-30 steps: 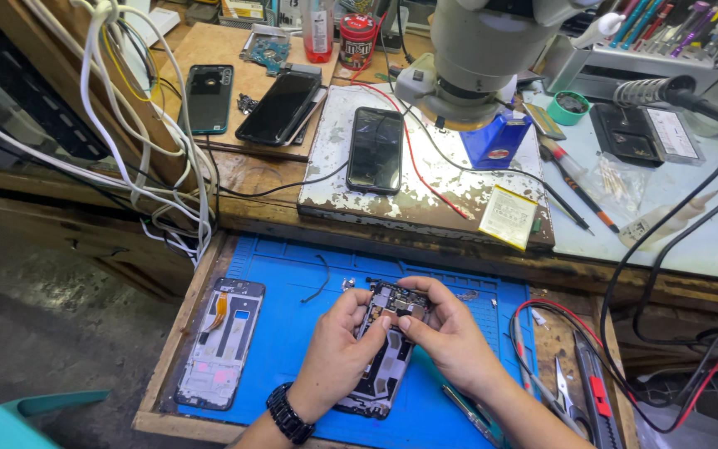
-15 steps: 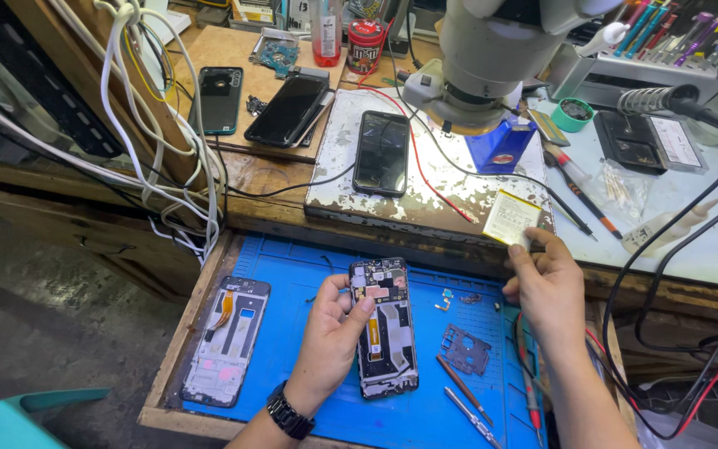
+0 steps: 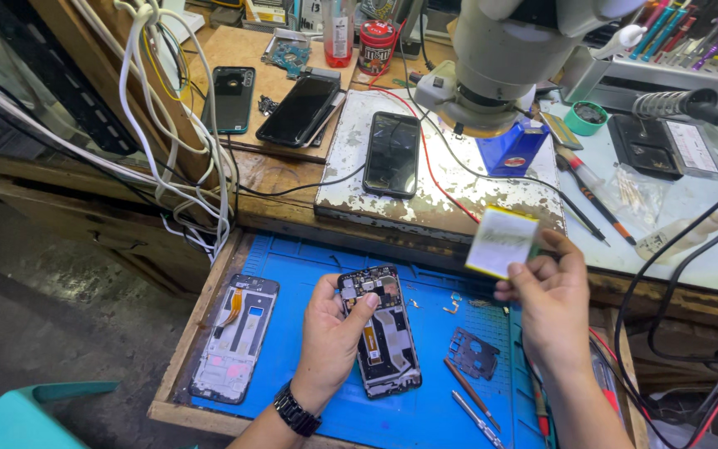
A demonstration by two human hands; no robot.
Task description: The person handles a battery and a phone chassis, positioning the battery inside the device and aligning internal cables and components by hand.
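My left hand [image 3: 331, 333] holds an opened phone [image 3: 380, 333] with its back off, circuit boards and an orange flex cable showing, just above the blue mat [image 3: 309, 266]. My thumb presses the phone's upper left edge. My right hand [image 3: 548, 293] is raised at the right and pinches a flat pale-yellow battery [image 3: 502, 242] by its lower right corner, over the drawer's back edge. A dark metal shield plate [image 3: 474, 352] and small loose screws [image 3: 453, 301] lie on the mat between my hands.
A second stripped phone frame [image 3: 234, 337] lies at the mat's left. Two screwdrivers [image 3: 471, 399] rest at the lower right. Behind are a worn white board [image 3: 442, 195] with a black phone [image 3: 392, 154], a microscope [image 3: 500, 58], more phones [image 3: 299, 108], and hanging white cables [image 3: 184, 141].
My right hand left the opened phone, reached up to the bench and now holds the pale-yellow battery lifted clear. My left hand keeps the phone, now resting lower over the mat.
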